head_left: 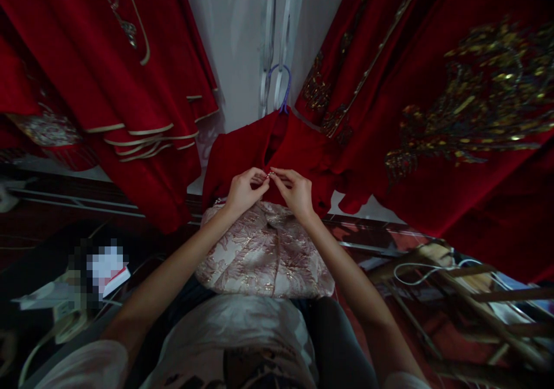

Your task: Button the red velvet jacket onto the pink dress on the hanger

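A red garment (236,146) hangs in front of me from a purple hanger (288,83), its neckline open. Pale pink brocade fabric (272,256) with a floral pattern spreads below it over my lap; whether the two are joined I cannot tell. At the garment's front, my left hand (249,188) pinches with thumb and forefinger a small red-and-white piece (269,175), too small to name. My right hand (295,191) pinches the same spot from the other side, and the fingertips of both hands nearly meet there.
Red garments with pale piping (142,89) hang at the left. More red garments with gold sequin decoration (480,100) hang at the right. A metal bar (267,42) runs up behind the hanger. Wooden chair-like frames (476,296) and a white cord (415,279) are at lower right.
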A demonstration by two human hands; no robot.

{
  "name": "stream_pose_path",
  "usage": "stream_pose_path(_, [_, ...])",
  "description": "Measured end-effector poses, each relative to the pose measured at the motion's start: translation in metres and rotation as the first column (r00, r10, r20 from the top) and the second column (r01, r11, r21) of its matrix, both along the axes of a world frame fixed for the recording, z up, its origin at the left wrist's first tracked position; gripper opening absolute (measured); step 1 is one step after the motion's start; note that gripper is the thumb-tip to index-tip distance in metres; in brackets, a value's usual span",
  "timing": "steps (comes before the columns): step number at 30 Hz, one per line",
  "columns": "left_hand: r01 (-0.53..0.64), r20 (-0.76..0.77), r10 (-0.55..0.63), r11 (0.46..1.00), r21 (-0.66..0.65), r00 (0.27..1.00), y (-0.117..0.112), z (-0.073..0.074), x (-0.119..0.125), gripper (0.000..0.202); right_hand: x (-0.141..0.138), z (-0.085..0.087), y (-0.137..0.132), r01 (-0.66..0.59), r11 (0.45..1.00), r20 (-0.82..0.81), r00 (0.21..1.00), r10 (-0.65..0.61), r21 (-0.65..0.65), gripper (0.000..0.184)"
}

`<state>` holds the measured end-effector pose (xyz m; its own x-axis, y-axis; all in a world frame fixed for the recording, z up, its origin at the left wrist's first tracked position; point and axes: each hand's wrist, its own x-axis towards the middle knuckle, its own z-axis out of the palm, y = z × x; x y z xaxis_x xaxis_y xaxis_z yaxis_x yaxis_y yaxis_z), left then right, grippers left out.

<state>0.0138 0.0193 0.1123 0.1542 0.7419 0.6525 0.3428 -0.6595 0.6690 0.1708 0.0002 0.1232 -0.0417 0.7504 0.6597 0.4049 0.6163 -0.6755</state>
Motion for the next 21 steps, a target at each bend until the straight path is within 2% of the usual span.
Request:
stream_pose_path(4, [0.011,-0.074,-0.012,1.000,-0.002,0.997,0.0042,0.0058,0.0002,0.010,0.0008,-0.0023,0.0002,0.025,0.999,0.026,0.999,-0.025,0.022,0.032])
stream_pose_path(13, [0.077,-0.130,-0.076,0.997,-0.003,0.989,0.0036,0.0074,-0.0012,0.008,0.0067,0.0009,0.0025,-0.057,0.989,-0.041,0.998,0.052,-0.135,0.035])
stream_pose_path(21, [0.089,-0.149,-0.086,0.996,0.018,0.985,0.0025,0.0083,-0.0068,0.010,0.0067,-0.0043,0.0050,-0.075,0.988,-0.038,0.997,0.071,-0.134,0.039])
